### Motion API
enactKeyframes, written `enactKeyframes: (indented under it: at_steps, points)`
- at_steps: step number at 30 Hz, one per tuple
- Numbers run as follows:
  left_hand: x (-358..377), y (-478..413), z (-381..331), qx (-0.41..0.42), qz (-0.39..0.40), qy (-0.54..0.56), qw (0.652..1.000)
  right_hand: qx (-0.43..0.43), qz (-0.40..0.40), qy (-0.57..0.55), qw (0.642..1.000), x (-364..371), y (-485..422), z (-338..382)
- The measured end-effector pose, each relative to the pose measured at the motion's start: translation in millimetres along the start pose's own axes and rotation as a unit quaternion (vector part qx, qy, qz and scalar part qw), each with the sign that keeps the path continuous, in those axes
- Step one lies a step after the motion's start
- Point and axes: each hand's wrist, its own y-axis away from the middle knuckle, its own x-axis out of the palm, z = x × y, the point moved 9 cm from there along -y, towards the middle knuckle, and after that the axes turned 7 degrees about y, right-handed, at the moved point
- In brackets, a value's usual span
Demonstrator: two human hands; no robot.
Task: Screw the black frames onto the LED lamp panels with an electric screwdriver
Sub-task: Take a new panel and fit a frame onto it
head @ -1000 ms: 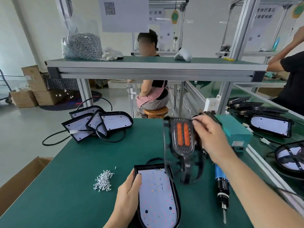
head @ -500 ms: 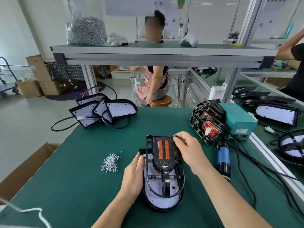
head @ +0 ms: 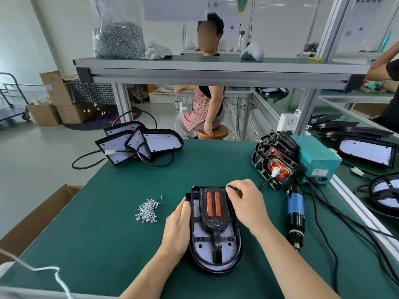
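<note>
Fingers (head: 232, 191) pinching black frame (head: 213, 222), left hand (head: 177, 227) against panel (head: 228, 250), signs (head: 174, 7) unreadable

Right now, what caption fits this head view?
Left hand and right hand seat black frame on LED panel; screws, screwdriver nearby.

An assembly workshop is indicated: a green-matted counter (head: 103, 223) is framed in aluminium profile, a bulk bag of screws (head: 118, 39) is kept on the overhead shelf (head: 216, 69), lamp panels (head: 160, 142) are piled in batches, an electric screwdriver (head: 295, 210) is laid out, and cardboard boxes (head: 54, 89) are stacked behind.
</note>
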Motion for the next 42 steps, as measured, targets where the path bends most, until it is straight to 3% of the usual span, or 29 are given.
enactKeyframes:
  at_steps: [7,11,17,23,25,28,30,33,34,36,38,42]
  points:
    - [5,2,-5,-0.013,0.016,-0.008,1.0,-0.047,-0.032,0.072,0.996,18,17,5]
    - [8,2,-9,-0.007,0.049,-0.028,0.998,-0.049,-0.008,0.086,0.995,23,15,3]
    - [9,4,-8,-0.025,0.072,-0.007,0.997,0.065,0.069,-0.039,0.995,28,30,-24]
    - [13,1,0,-0.069,0.074,-0.039,0.994,0.074,0.052,-0.01,0.996,26,41,-35]
    - [9,-3,-5,-0.058,0.048,-0.117,0.99,0.082,0.04,-0.012,0.996,25,41,-35]
    - [-26,-19,-29,0.004,-0.09,-0.298,0.95,0.094,0.045,-0.013,0.994,22,43,-31]
    - [-52,-35,-46,0.036,-0.165,-0.401,0.9,0.096,0.053,-0.019,0.994,15,47,-28]
    - [-68,-70,-45,0.007,-0.139,-0.581,0.802,0.076,-0.003,-0.004,0.997,-20,51,-31]
    - [-72,-78,-41,-0.013,-0.135,-0.605,0.785,0.074,-0.037,0.013,0.997,-37,52,-34]
    - [-77,-91,-33,-0.041,-0.132,-0.616,0.775,0.095,-0.106,0.049,0.989,-74,50,-48]
    - [-78,-98,-28,-0.05,-0.126,-0.621,0.772,0.137,-0.119,0.077,0.98,-98,40,-69]
    - [-79,-102,-27,-0.051,-0.128,-0.632,0.762,0.192,0.079,0.122,0.971,-69,12,-87]
